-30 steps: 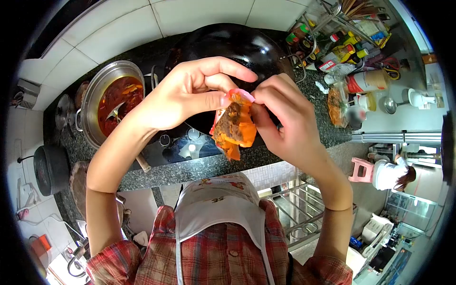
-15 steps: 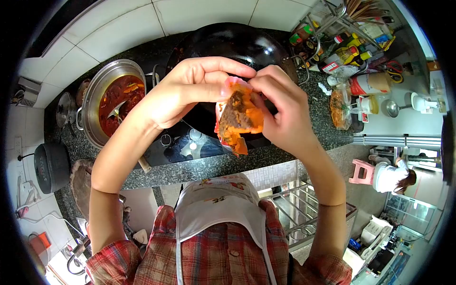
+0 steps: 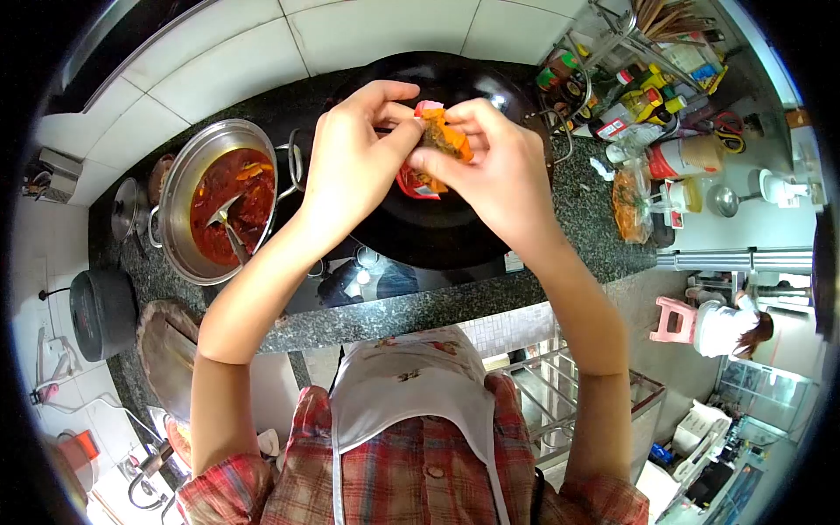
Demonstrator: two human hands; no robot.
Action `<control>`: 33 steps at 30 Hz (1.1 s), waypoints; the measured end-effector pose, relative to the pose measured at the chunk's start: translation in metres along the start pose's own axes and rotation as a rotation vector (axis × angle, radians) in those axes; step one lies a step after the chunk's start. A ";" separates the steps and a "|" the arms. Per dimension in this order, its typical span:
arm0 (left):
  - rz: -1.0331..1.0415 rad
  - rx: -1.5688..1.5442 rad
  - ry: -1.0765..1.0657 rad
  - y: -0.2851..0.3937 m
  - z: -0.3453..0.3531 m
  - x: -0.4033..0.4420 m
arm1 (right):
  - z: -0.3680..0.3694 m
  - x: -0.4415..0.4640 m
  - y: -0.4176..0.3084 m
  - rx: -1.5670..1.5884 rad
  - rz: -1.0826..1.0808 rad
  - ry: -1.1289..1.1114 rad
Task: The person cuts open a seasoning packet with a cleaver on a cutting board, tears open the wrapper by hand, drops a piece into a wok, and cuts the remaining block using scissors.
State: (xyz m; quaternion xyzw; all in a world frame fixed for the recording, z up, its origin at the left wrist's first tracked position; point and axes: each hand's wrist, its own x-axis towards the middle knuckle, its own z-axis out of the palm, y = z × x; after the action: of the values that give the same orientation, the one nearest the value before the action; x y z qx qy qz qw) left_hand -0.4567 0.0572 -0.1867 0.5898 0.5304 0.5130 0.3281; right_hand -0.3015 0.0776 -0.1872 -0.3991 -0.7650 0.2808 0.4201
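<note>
My left hand [image 3: 363,144] and my right hand [image 3: 494,171] pinch a small red and orange seasoning packet [image 3: 448,140] between thumbs and fingers. A dark brown patch shows on its side, and its lower part is red and white. My fingers cover some of the packet. Under both hands stands a large black wok [image 3: 429,236] on the stove. To the left, a steel pot [image 3: 179,249] holds dark red sauce [image 3: 219,188], with a metal spoon [image 3: 231,229] leaning in it.
Bottles [image 3: 643,101] and jars crowd the right side near a rack, with a bag of orange food [image 3: 630,206] in front. A round wooden board [image 3: 162,350] and a black appliance [image 3: 103,315] are at left. Another person [image 3: 726,331] sits far right by a pink stool [image 3: 672,320].
Both hands have moved forward and up with the packet, farther from my body and over the wok. The packet has turned and shows less of its orange side.
</note>
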 end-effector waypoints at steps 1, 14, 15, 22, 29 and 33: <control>-0.017 -0.013 -0.004 0.000 0.002 0.000 | 0.003 0.002 0.004 -0.003 0.003 0.003; -0.348 -0.526 0.009 -0.010 0.004 0.008 | 0.018 -0.010 0.019 0.306 0.066 0.142; -0.393 -0.547 -0.018 -0.013 0.001 0.009 | 0.018 -0.011 0.019 0.414 0.090 0.143; -0.472 -0.559 0.051 -0.016 -0.012 0.020 | 0.013 -0.017 0.028 0.647 0.231 0.124; -0.418 -0.556 0.111 -0.011 -0.008 0.019 | 0.005 -0.005 0.019 0.567 0.167 0.023; -0.352 -0.691 0.170 -0.014 -0.007 0.018 | -0.006 0.001 0.027 0.773 0.319 -0.057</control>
State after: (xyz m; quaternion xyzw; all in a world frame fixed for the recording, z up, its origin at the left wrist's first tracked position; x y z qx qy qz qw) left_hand -0.4691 0.0761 -0.1931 0.3002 0.4447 0.6441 0.5453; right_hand -0.2864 0.0928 -0.2045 -0.3175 -0.5434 0.6198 0.4688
